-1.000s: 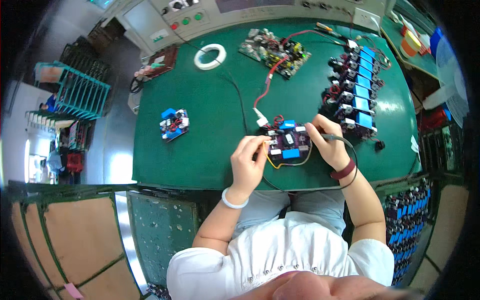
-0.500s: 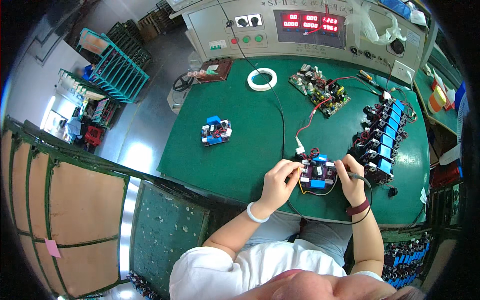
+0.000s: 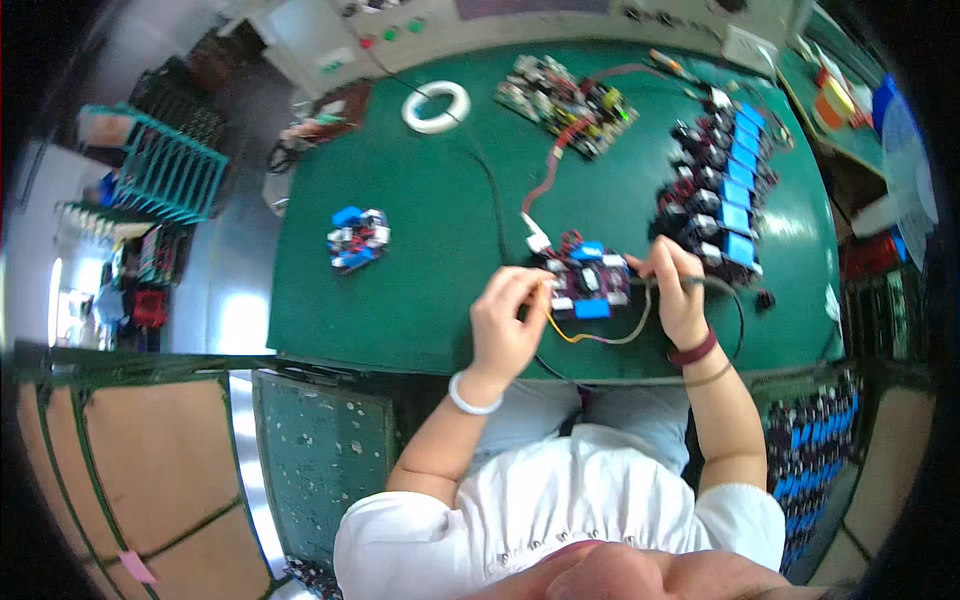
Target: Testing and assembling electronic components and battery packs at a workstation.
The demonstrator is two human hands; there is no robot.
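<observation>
A small circuit board (image 3: 586, 282) with blue and red parts lies near the front edge of the green table (image 3: 430, 260). My left hand (image 3: 508, 320) pinches the board's left side, where a yellow wire (image 3: 590, 338) loops out. My right hand (image 3: 678, 290) grips a thin black probe with a cable at the board's right edge. A red-and-white lead (image 3: 545, 190) runs from the board toward the back.
A row of similar boards with blue parts (image 3: 722, 190) sits at the right. One more small board (image 3: 357, 240) lies at the left, a larger board (image 3: 568, 92) and a white tape roll (image 3: 436, 106) at the back. Teal racks (image 3: 165, 170) stand on the floor left.
The view has shifted with my head. Both hands stay at the small board, left on its left side, right on its right with the probe.
</observation>
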